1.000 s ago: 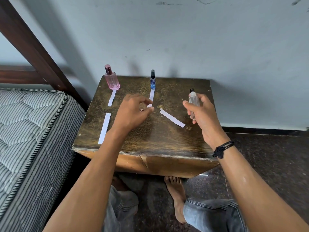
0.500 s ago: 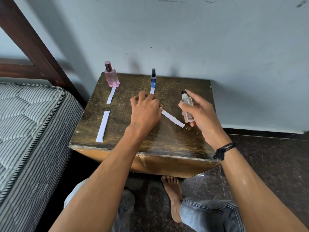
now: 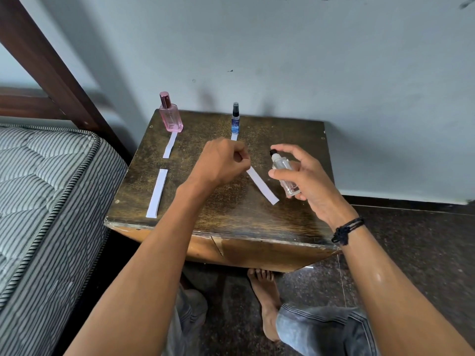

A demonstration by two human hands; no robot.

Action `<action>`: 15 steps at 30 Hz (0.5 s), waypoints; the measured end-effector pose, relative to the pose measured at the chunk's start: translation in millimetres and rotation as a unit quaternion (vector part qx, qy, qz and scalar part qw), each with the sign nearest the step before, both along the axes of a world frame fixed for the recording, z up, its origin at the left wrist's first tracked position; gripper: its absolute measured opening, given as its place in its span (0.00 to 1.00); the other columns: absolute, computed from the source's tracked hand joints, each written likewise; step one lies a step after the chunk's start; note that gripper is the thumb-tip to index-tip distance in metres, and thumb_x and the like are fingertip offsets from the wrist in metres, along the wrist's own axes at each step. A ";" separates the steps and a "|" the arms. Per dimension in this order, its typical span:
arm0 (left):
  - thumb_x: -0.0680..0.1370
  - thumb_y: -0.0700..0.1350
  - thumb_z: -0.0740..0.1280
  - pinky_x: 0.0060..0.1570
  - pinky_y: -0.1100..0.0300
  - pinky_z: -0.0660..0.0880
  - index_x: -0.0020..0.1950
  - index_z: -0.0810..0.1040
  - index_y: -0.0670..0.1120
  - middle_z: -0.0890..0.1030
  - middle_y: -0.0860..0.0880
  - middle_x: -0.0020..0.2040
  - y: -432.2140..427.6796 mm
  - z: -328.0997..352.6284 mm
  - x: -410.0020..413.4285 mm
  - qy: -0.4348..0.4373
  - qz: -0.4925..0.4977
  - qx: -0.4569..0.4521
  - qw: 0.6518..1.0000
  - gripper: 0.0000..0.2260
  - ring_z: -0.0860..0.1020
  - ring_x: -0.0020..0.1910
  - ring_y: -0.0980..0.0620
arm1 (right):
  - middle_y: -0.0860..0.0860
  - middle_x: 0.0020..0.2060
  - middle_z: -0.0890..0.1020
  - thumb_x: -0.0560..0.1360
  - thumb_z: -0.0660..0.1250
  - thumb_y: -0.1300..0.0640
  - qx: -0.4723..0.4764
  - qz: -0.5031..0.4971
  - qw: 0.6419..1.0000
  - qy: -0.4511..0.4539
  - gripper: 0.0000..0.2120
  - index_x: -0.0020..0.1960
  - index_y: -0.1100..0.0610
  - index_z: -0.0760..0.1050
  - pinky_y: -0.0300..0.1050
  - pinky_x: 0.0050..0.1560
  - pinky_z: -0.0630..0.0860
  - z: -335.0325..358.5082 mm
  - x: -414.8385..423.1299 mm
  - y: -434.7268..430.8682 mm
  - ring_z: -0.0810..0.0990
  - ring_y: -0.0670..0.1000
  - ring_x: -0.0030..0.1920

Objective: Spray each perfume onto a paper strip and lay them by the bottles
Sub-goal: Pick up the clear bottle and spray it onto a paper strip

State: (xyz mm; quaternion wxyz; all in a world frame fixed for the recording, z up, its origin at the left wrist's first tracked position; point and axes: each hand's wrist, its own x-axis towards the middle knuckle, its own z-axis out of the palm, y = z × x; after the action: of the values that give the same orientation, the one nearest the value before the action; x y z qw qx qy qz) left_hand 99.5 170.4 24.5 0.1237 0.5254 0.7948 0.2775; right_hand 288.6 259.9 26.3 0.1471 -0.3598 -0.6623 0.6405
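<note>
Head view, closing in on the slanted strip, squarely between two hands.

Sweeping from the left across the surface (image 3: 231, 214): past the pink bottle (image 3: 171, 116) with a short strip (image 3: 170, 148) laid at its foot, past a spare strip (image 3: 157, 193) nearer the front edge, past the blue bottle (image 3: 235, 122) with its own strip (image 3: 234, 136) touching. Then onto the left hand (image 3: 221, 163), curled tight, fingertips pinching the far end of the diagonal strip (image 3: 262, 185). Running far-left to near-right, flat on the wood, just left of the clear bottle (image 3: 284, 176). Gripped at a tilt by the right hand (image 3: 305, 181), forefinger up on the black nozzle. Looks set for a lift by the left, clearly the nearer, then a spray across that long axis.
</note>
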 end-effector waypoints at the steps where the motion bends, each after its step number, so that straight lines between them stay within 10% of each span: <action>1: 0.75 0.44 0.71 0.49 0.60 0.76 0.43 0.85 0.47 0.85 0.52 0.39 -1.5 1.2 -1.7 -0.006 -0.006 -0.004 1.000 0.03 0.82 0.42 0.53 | 0.57 0.46 0.79 0.74 0.76 0.57 -0.002 0.018 1.000 -0.005 0.23 0.61 0.34 0.77 0.34 0.25 0.67 -0.2 0.1 -0.6 0.74 0.48 0.36; 6: 0.74 0.42 0.73 0.45 0.70 0.73 0.44 0.87 0.47 0.86 0.52 0.42 -5.6 2.7 -10.9 -0.020 -0.034 -0.024 0.999 0.03 0.83 0.44 0.56 | 0.54 0.41 0.79 0.74 0.75 0.60 0.030 0.075 0.996 -0.025 0.23 0.61 0.36 0.79 0.40 0.31 0.71 -3.6 -2.4 -4.9 0.76 0.49 0.35; 15: 0.76 0.45 0.73 0.62 0.44 0.71 0.49 0.87 0.52 0.84 0.54 0.44 -8.2 -8.0 -19.1 0.003 -0.080 -0.040 0.996 0.04 0.74 0.58 0.49 | 0.60 0.55 0.83 0.77 0.72 0.44 0.207 0.133 0.962 -0.119 0.17 0.62 0.30 0.73 0.56 0.59 0.77 -22.1 -12.0 -16.0 0.81 0.61 0.57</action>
State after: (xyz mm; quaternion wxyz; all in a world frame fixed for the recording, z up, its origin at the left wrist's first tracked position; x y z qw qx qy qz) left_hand 80.4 162.2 16.5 0.1640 0.5829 0.7610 0.2329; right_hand 276.6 244.0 4.3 0.0518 -0.3041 -0.8350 0.4556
